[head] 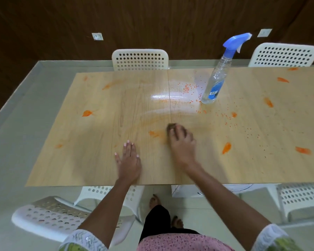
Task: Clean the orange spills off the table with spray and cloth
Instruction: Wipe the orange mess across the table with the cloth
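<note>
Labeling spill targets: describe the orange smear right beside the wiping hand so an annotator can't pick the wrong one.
Start at the wooden table and find the right hand pressing a brown cloth near the middle. The smear lies just left of that cloth, ahead of the flat left hand. Unlike the solid, sharp-edged orange blotches elsewhere, it is faded and streaked, and the only one next to the cloth.

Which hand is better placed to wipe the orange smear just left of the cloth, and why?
The right hand. It already grips the cloth, which sits right beside that smear. The left hand lies flat on the table, holding nothing, and seems to be bracing.
</note>
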